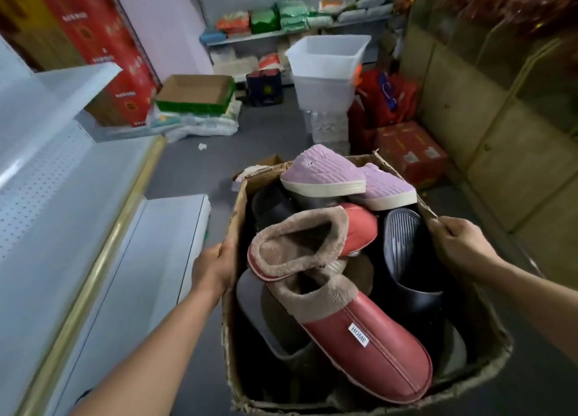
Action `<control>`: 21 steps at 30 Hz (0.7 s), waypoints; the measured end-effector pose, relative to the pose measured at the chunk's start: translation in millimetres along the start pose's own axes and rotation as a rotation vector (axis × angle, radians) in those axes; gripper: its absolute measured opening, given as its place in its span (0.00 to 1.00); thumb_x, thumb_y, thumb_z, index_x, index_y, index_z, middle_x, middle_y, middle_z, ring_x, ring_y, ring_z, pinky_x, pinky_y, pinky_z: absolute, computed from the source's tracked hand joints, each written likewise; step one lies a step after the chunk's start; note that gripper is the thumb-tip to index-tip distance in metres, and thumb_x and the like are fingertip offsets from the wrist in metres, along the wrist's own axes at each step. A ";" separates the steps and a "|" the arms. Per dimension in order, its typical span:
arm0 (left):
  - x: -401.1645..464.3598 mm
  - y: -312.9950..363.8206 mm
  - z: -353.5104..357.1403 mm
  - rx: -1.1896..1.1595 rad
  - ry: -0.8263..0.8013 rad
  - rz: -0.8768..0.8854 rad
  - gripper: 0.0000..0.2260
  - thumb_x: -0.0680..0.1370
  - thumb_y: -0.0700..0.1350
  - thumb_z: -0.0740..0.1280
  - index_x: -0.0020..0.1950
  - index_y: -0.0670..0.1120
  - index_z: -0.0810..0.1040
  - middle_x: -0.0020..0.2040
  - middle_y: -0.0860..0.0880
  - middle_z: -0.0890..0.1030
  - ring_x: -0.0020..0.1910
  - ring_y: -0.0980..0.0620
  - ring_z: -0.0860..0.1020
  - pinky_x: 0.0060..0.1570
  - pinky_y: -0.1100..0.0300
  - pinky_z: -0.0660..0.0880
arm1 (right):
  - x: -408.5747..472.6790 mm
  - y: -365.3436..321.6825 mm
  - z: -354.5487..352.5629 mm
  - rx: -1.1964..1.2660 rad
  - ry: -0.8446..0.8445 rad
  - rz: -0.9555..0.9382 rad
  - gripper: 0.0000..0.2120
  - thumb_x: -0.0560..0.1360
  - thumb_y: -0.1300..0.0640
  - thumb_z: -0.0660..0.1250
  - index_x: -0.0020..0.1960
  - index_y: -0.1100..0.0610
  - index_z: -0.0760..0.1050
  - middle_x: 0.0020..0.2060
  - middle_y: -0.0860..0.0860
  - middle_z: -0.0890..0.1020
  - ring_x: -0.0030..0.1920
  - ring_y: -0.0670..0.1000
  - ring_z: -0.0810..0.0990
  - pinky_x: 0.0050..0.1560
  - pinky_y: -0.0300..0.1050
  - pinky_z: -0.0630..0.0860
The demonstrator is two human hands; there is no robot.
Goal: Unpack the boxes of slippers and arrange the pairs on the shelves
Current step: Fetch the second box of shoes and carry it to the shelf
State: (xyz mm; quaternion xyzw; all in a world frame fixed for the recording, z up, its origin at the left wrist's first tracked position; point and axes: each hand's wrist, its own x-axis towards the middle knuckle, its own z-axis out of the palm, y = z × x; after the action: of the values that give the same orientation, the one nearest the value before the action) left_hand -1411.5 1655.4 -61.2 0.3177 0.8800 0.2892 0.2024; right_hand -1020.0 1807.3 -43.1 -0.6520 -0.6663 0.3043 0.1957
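An open, worn cardboard box full of slippers fills the lower middle of the head view. On top lie a pair of red slippers with brown fleece lining, one with a "HOME" tag. A pink knit pair rests at the far end, and dark slippers sit beneath. My left hand grips the box's left wall. My right hand grips the right rim. White metal shelves stand empty at the left.
Grey floor runs ahead. A green-edged cardboard box and white bags lie at the back left. A stack of clear plastic bins and a red carton stand ahead. Stocked shelves line the back wall; tan cartons stand at right.
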 end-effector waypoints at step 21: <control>429.2 112.4 275.3 0.420 -0.551 0.268 0.21 0.83 0.55 0.56 0.45 0.41 0.79 0.48 0.38 0.82 0.49 0.41 0.79 0.45 0.54 0.70 | 280.9 61.9 168.9 -0.018 0.182 0.550 0.17 0.81 0.48 0.56 0.37 0.56 0.71 0.34 0.51 0.77 0.36 0.53 0.74 0.36 0.49 0.67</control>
State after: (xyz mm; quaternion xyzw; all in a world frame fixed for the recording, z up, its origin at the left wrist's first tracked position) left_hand -1520.5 2121.3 -270.3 0.5306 0.7833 0.0298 0.3225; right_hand -1105.2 2057.3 -246.9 -0.8345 -0.4468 0.2805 0.1591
